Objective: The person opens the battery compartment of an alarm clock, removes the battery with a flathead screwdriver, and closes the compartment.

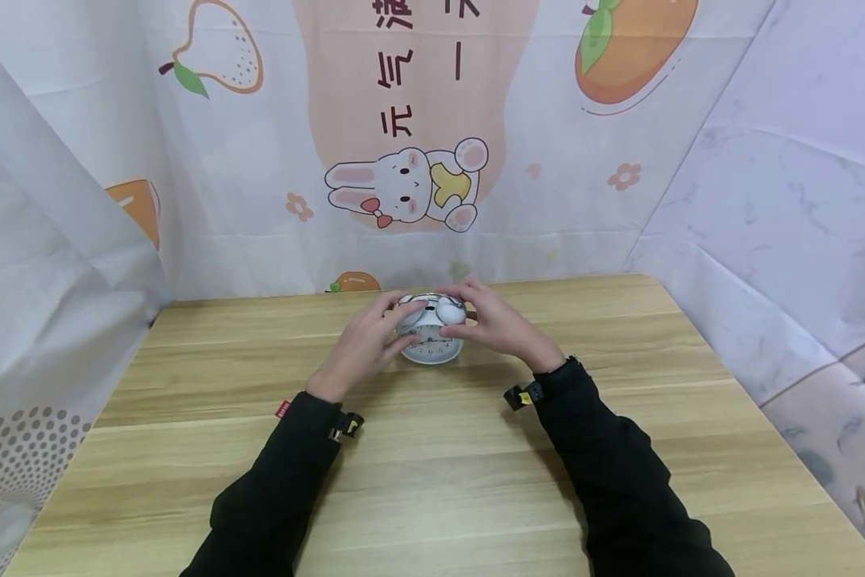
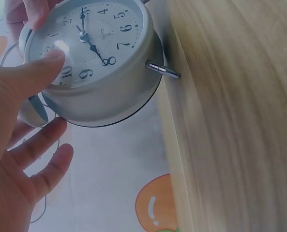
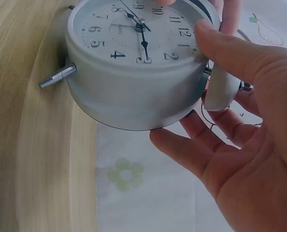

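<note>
A white twin-bell alarm clock (image 1: 432, 353) stands at the far edge of the table, its dial towards me. My left hand (image 1: 360, 344) holds its left side, the thumb on the front of the dial and fingers around the back. On the other side, my right hand (image 1: 503, 322) grips it the same way, thumb at the front rim and fingertips behind. In the left wrist view the clock's casing (image 2: 109, 101) shows a short metal leg (image 2: 162, 69). Another metal leg (image 3: 58, 76) and a white bell (image 3: 221, 92) appear in the right wrist view.
The wood-grain table (image 1: 432, 481) extends from the clock towards me. Just behind its far edge hangs a printed white cloth (image 1: 237, 184) with a rabbit and fruit. More pale cloth (image 1: 771, 200) hangs along the right side, and on the left too.
</note>
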Available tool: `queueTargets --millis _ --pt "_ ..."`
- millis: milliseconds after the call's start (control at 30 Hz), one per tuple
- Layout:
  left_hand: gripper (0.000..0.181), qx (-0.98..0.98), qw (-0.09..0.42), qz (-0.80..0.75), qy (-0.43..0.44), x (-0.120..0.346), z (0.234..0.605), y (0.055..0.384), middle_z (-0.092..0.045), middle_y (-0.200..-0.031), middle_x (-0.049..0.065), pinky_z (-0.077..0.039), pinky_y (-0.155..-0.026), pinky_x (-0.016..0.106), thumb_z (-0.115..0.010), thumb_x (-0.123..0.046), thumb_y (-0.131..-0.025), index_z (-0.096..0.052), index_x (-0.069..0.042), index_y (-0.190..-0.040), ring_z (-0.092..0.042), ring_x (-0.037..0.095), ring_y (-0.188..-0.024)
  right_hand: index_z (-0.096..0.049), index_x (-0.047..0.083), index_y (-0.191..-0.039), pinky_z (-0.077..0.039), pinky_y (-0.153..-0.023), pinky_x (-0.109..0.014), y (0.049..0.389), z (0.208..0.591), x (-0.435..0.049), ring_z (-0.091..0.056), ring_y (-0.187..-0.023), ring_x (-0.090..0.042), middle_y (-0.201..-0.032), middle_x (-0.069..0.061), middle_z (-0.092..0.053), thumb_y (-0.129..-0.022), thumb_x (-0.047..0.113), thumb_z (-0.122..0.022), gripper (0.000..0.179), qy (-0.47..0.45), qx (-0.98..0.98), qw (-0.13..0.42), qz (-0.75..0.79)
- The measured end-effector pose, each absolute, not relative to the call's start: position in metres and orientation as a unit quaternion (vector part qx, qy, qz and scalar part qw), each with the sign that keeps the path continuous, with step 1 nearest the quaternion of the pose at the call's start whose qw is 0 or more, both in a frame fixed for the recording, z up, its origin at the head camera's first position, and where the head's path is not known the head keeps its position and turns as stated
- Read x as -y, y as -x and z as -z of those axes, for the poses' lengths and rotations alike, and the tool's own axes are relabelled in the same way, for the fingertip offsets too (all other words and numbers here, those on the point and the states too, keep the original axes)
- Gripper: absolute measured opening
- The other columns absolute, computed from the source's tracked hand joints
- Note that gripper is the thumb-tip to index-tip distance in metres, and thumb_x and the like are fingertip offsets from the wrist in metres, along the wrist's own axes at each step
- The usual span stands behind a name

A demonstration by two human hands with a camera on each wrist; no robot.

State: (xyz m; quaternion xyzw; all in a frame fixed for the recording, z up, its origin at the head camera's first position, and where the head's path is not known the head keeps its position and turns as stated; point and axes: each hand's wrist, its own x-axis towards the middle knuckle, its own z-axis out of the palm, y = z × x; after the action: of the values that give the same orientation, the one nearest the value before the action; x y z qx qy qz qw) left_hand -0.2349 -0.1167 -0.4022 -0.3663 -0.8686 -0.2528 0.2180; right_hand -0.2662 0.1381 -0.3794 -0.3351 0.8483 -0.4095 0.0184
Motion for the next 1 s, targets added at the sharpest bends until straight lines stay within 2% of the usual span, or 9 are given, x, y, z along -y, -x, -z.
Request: queueTargets --millis 133,233,367,467,567,667,800,900,1000 --pt "0.048 0.871 0.22 0.247 0.362 0.118 0.403 0.234 -0.054 -0.139 0.016 -0.048 -0.1 0.047 -0.077 -0.018 -0.092 -0.056 -0.008 -0.134 -0.058 0.029 -0.12 -0.058 0.004 -0.139 -0.053 -0.095 -0.041 0.265 0.38 -0.137 -0.056 -0.108 -0.023 -0.121 -0.011 -0.051 -0.086 0.016 -0.083 0.06 0.34 -0.851 0.006 0.4" --pt "0.046 0.873 0.218 0.246 0.36 0.119 0.404 0.234 -0.054 -0.138 0.016 -0.046 -0.102 0.044 -0.076 -0.018 -0.094 -0.051 -0.004 -0.129 -0.058 0.028 -0.119 -0.059 0.003 -0.137 -0.053 -0.093 -0.045 0.264 0.38 -0.135 -0.056 -0.105 -0.023 -0.12 -0.011 -0.051 -0.085 0.015 -0.085 0.059 0.344 -0.853 -0.005 0.393" --pt "0.056 0.868 0.23 0.25 0.364 0.12 0.402 0.235 -0.056 -0.133 0.017 -0.047 -0.101 0.042 -0.079 -0.017 -0.091 -0.046 -0.001 -0.134 -0.059 0.027 -0.115 -0.061 0.002 -0.134 -0.052 -0.09 -0.046 0.263 0.38 -0.136 -0.056 -0.104 -0.023 -0.12 -0.011 -0.051 -0.084 0.013 -0.085 0.057 0.36 -0.851 -0.022 0.382" --pt "0.067 0.86 0.236 0.261 0.369 0.12 0.401 0.235 -0.058 -0.13 0.017 -0.048 -0.099 0.044 -0.084 -0.016 -0.086 -0.045 0.001 -0.138 -0.06 0.028 -0.114 -0.062 0.005 -0.13 -0.052 -0.09 -0.039 0.262 0.382 -0.138 -0.055 -0.105 -0.022 -0.12 -0.009 -0.05 -0.083 0.013 -0.086 0.054 0.38 -0.846 -0.038 0.373" --pt "0.067 0.857 0.225 0.27 0.376 0.12 0.401 0.237 -0.058 -0.126 0.014 -0.049 -0.095 0.042 -0.086 -0.018 -0.083 -0.05 -0.001 -0.137 -0.059 0.026 -0.112 -0.062 0.007 -0.127 -0.05 -0.091 -0.036 0.262 0.385 -0.142 -0.054 -0.109 -0.021 -0.122 -0.009 -0.049 -0.081 0.012 -0.088 0.053 0.399 -0.837 -0.045 0.372" --pt "0.061 0.856 0.211 0.274 0.384 0.119 0.402 0.237 -0.057 -0.122 0.011 -0.049 -0.091 0.039 -0.087 -0.019 -0.082 -0.057 -0.003 -0.133 -0.057 0.023 -0.108 -0.059 0.008 -0.127 -0.051 -0.094 -0.037 0.262 0.389 -0.147 -0.052 -0.114 -0.022 -0.126 -0.009 -0.049 -0.081 0.013 -0.087 0.053 0.415 -0.825 -0.032 0.381" --pt "0.056 0.851 0.207 0.281 0.393 0.118 0.403 0.237 -0.057 -0.119 0.01 -0.049 -0.09 0.037 -0.087 -0.017 -0.08 -0.062 -0.004 -0.128 -0.057 0.023 -0.106 -0.053 0.005 -0.133 -0.049 -0.101 -0.046 0.262 0.393 -0.151 -0.053 -0.12 -0.025 -0.132 -0.011 -0.051 -0.084 0.014 -0.085 0.059 0.424 -0.804 0.013 0.417" --pt "0.052 0.845 0.21 0.285 0.4 0.118 0.404 0.237 -0.058 -0.118 0.01 -0.05 -0.09 0.036 -0.088 -0.014 -0.079 -0.063 -0.005 -0.124 -0.059 0.022 -0.104 -0.046 0.001 -0.142 -0.043 -0.107 -0.052 0.263 0.394 -0.154 -0.053 -0.126 -0.028 -0.137 -0.016 -0.052 -0.086 0.015 -0.084 0.069 0.421 -0.796 0.039 0.434" --pt "0.05 0.846 0.2 0.284 0.405 0.118 0.404 0.237 -0.058 -0.115 0.007 -0.051 -0.089 0.035 -0.088 -0.011 -0.077 -0.063 -0.007 -0.12 -0.059 0.02 -0.102 -0.041 0.0 -0.15 -0.041 -0.109 -0.051 0.264 0.395 -0.155 -0.052 -0.129 -0.029 -0.142 -0.019 -0.051 -0.085 0.018 -0.084 0.08 0.416 -0.801 0.054 0.427"
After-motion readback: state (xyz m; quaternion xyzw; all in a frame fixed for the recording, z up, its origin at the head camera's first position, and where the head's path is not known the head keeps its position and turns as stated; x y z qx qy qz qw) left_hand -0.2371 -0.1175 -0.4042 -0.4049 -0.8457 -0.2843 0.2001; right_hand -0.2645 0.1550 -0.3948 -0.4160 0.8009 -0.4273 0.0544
